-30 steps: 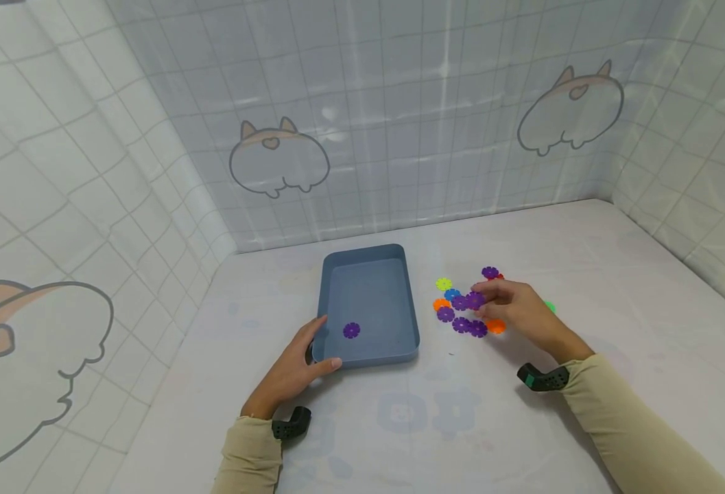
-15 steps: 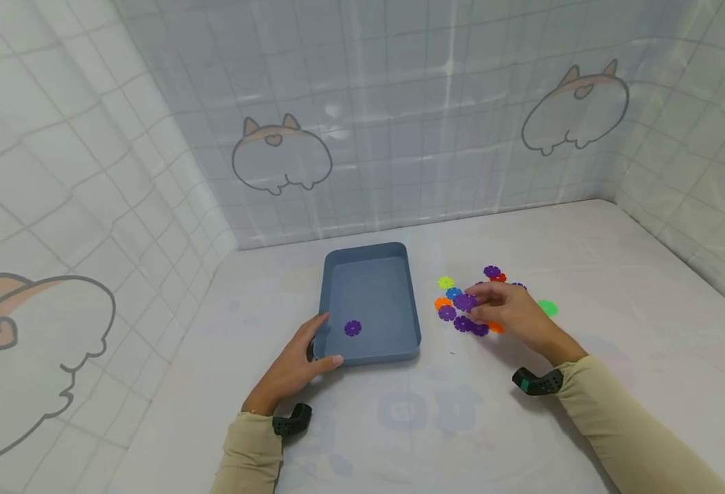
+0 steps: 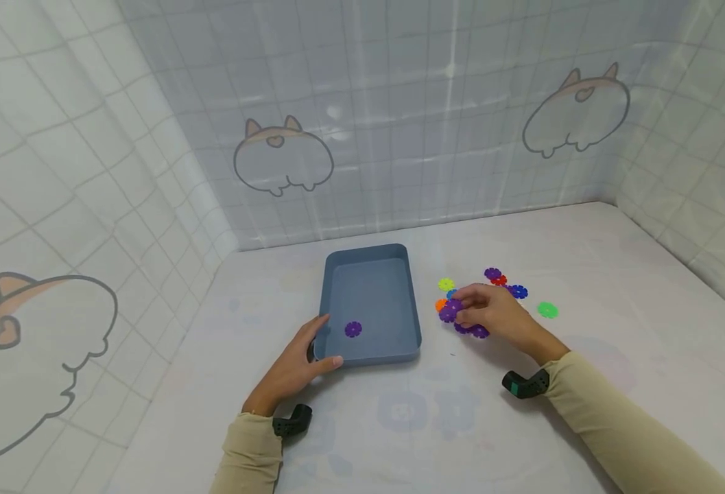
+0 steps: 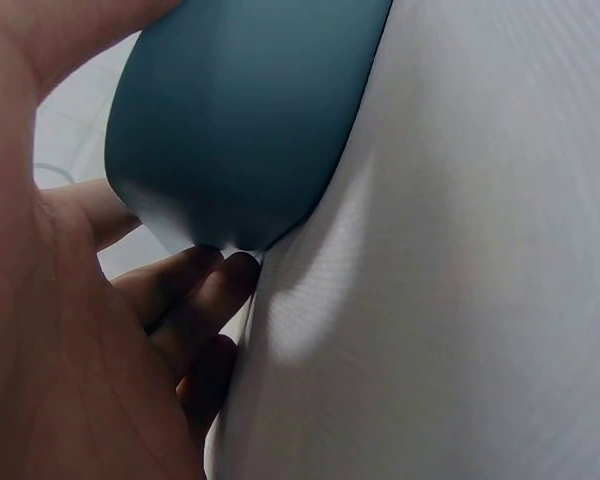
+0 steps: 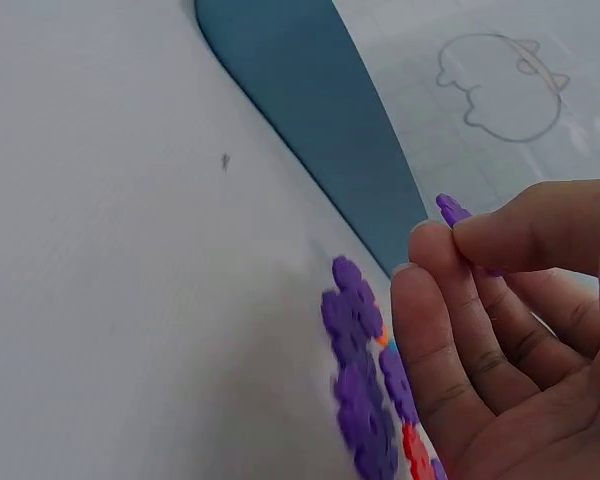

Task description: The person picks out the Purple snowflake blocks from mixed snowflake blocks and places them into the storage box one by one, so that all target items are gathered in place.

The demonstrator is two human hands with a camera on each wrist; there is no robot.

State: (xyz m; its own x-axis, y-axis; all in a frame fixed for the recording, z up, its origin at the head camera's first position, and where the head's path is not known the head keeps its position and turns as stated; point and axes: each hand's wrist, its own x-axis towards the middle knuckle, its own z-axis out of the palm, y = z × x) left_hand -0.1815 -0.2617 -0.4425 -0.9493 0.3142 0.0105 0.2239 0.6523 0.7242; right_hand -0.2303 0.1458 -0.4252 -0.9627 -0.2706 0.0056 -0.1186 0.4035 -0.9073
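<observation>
From the right hand (image 3: 501, 314) juts a purple disc (image 5: 449, 208).

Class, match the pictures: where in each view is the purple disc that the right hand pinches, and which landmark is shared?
Head: the purple disc, lower right of centre, in the right hand.
Left wrist: not in it.
Right wrist: right of centre, partly hidden by the thumb.
Shared landmark: the blue tray, in all three.

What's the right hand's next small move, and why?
Probably carry the pinched purple flower-shaped plastic disc left, over the blue-grey rectangular tray: the right hand holds it beside the tray, the left hand grips the tray's near-left corner, and a matching disc lies inside.
</observation>
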